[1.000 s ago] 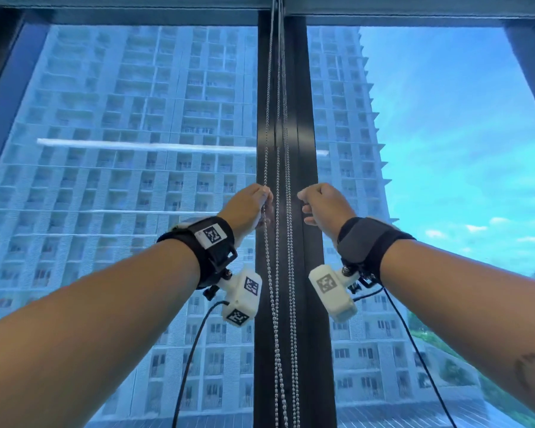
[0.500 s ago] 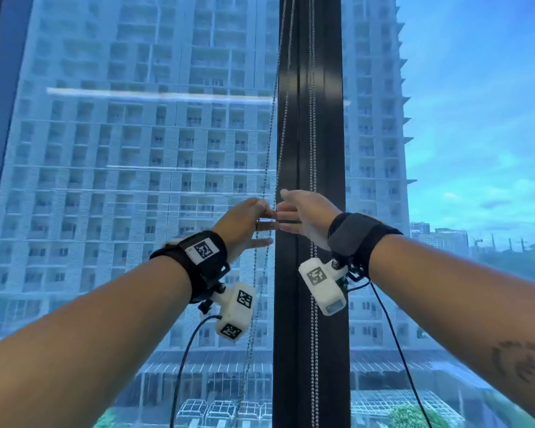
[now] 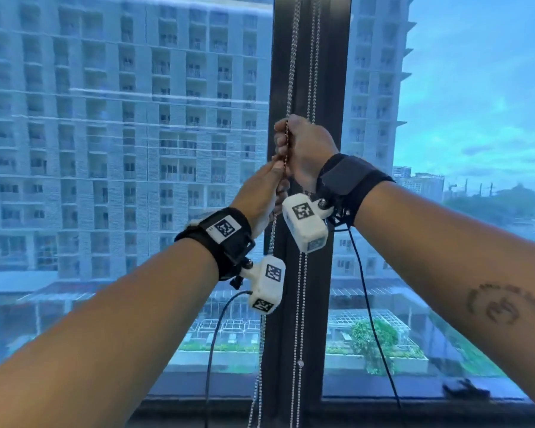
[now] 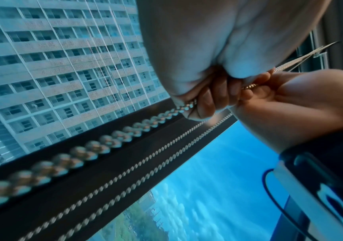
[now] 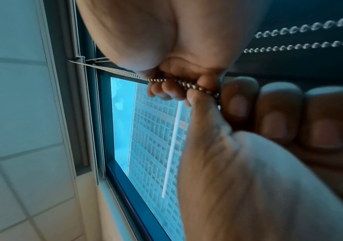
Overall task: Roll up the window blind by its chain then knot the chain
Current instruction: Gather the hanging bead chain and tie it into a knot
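Right hand fisted around the bead chain, fingers curled tight on it, in front of the dark window mullion. Left hand just below and touching, clamped on the same chain with thumb and fingers. Chain taut above both fists, running up out of view, slack below the left wrist toward the sill. 2 more strands hanging beside, against the mullion. Beyond the glass, a tall apartment block.
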Action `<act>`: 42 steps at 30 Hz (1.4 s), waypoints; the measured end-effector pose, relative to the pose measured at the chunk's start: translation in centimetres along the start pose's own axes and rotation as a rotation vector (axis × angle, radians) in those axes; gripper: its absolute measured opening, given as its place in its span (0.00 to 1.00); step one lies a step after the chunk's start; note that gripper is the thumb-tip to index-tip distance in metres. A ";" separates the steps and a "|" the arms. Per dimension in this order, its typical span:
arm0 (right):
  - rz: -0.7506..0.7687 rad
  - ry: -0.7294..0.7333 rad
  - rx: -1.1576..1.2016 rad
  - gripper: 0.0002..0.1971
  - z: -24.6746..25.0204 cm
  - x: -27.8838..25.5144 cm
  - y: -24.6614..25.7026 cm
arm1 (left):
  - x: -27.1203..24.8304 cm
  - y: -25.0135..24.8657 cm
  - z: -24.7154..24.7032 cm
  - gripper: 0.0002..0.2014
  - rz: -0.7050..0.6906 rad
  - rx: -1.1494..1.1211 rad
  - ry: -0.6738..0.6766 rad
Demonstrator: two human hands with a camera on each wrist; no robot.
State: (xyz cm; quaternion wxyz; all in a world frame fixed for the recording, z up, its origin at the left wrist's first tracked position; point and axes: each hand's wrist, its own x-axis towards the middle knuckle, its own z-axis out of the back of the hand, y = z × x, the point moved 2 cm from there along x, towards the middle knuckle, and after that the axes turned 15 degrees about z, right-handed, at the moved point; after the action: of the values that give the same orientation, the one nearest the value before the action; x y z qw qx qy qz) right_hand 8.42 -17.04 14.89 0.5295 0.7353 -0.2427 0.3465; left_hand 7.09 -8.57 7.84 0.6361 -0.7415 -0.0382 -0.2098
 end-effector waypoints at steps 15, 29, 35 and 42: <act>0.037 -0.059 -0.107 0.14 3.1 -10.5 -2.9 | -5.5 8.7 -1.4 0.16 0.054 -0.007 0.169; -0.183 -0.004 -0.138 0.16 9.3 -24.5 -8.7 | -13.4 19.6 -1.5 0.19 0.181 0.463 0.148; -0.263 0.060 -0.097 0.14 8.3 -28.3 -9.2 | -16.8 20.7 -0.2 0.18 0.282 0.663 0.007; -0.278 0.097 -0.162 0.13 8.7 -32.3 -9.8 | -21.8 21.7 -1.6 0.09 0.314 0.775 -0.099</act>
State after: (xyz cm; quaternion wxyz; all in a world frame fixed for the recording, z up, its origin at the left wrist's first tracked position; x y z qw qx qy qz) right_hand -3.02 -22.46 -17.58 0.6408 0.6993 -0.1400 0.2842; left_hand -6.15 -9.63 -20.00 0.8896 -0.4535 -0.0313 -0.0443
